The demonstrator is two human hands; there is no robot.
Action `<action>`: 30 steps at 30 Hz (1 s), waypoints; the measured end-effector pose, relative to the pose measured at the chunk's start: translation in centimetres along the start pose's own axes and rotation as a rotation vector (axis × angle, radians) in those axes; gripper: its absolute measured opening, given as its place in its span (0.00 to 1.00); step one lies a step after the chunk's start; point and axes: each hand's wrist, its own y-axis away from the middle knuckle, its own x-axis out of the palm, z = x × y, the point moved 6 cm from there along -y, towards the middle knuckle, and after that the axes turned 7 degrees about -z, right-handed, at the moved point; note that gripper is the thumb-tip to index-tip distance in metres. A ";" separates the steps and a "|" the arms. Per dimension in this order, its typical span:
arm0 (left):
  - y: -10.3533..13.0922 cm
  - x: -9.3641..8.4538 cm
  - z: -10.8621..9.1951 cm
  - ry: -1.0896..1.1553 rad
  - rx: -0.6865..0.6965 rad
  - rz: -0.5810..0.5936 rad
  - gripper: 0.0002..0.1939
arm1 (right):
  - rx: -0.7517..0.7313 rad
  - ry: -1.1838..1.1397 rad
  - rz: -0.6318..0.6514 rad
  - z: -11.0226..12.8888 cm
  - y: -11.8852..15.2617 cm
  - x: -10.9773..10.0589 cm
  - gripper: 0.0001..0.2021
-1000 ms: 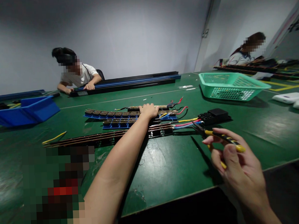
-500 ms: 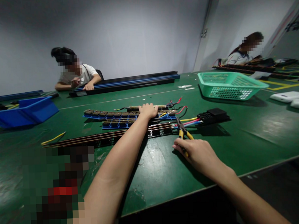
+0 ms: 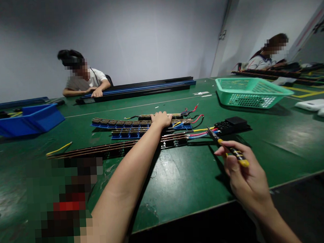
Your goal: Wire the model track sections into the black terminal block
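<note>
My left hand [image 3: 161, 119] lies with its fingers spread over the blue-and-black strips [image 3: 132, 132] with metal rods, in the middle of the table. My right hand [image 3: 243, 168] is closed round the yellow-and-black handles of the pliers [image 3: 234, 153]. The pliers' tip points up and left, beside the red and blue wires [image 3: 198, 134]. These wires run from the long black strip [image 3: 106, 149] to a black connector block [image 3: 233, 125]. A red wire [image 3: 198, 118] curls up behind them. The left forearm crosses and hides part of the long strip.
A blue bin [image 3: 30, 120] stands at the left and a green basket [image 3: 253, 92] at the right. Long black and blue rails [image 3: 139, 89] lie at the back, under a co-worker's hand [image 3: 97, 92]. White objects [image 3: 313, 105] lie far right; another person [image 3: 263, 58] sits behind.
My right hand has moved right with the pliers and turned, so the palm side shows. The pliers' tip has moved right along the wires. The co-worker's raised hand has come down.
</note>
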 end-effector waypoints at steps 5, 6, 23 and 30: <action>0.0 0.0 0.0 -0.003 0.001 -0.007 0.30 | 0.174 -0.176 -0.049 1.0 1.3 -1.2 0.16; 0.0 0.0 0.0 -0.004 0.001 -0.007 0.30 | 0.186 -0.179 -0.049 1.2 1.6 -1.4 0.16; 0.0 0.0 0.0 -0.007 -0.007 -0.004 0.31 | -0.471 0.791 0.521 0.3 -2.3 4.9 0.22; -0.2 0.1 0.1 -0.007 -0.007 -0.004 0.31 | -0.066 0.269 0.463 -0.1 -4.2 4.8 0.12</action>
